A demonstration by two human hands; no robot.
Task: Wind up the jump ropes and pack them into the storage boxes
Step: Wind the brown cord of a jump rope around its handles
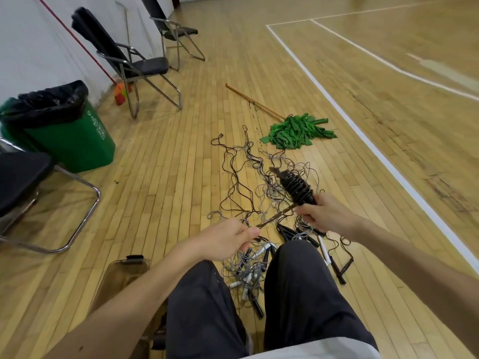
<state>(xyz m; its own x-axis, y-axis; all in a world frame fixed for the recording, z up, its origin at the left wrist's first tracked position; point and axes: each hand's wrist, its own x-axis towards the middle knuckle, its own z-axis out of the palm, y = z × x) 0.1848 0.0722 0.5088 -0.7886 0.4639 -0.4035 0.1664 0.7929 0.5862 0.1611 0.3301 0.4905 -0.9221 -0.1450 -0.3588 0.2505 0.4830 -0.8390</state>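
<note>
The right hand (324, 216) is clenched round the lower end of a black wound rope bundle (295, 186), whose coils stick up and away from the fist. The left hand (228, 238) pinches a taut strand (277, 216) that runs straight from its fingertips up to the bundle, just beside the right thumb. Beneath both grips, between the knees, a tangled pile of jump ropes (246, 270) lies on the wooden floor (168, 177), and a clear storage box (121, 273) stands below and left of the left hand
</note>
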